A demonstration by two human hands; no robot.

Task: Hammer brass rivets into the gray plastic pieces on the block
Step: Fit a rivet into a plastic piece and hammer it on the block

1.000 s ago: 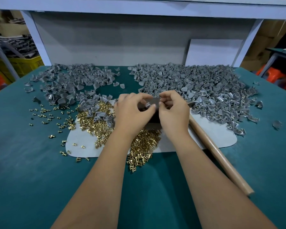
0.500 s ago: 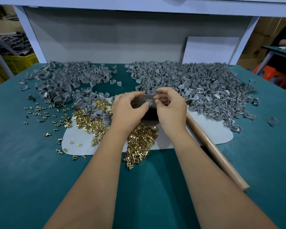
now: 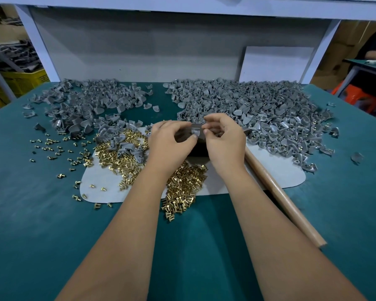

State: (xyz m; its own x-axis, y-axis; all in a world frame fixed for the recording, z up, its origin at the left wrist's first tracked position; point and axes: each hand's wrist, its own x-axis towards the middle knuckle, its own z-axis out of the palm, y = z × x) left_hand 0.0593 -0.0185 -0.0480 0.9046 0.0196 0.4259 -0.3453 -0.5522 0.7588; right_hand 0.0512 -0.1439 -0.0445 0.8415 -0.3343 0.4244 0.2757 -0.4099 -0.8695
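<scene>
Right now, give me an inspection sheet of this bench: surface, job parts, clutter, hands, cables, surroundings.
Surface: teal mat with a pale pad in the middle.
Job's things: gray piece pinched over the dark block; brass rivets heaped on the pad; wooden handle lying at the right.
Clutter: left gray pile, right gray pile, stray rivets on the mat.
Hands: left hand and right hand both pinch the piece.
Cables: nothing seen.
Surroundings: white back panel, yellow crate, another person's arm at far right.
</scene>
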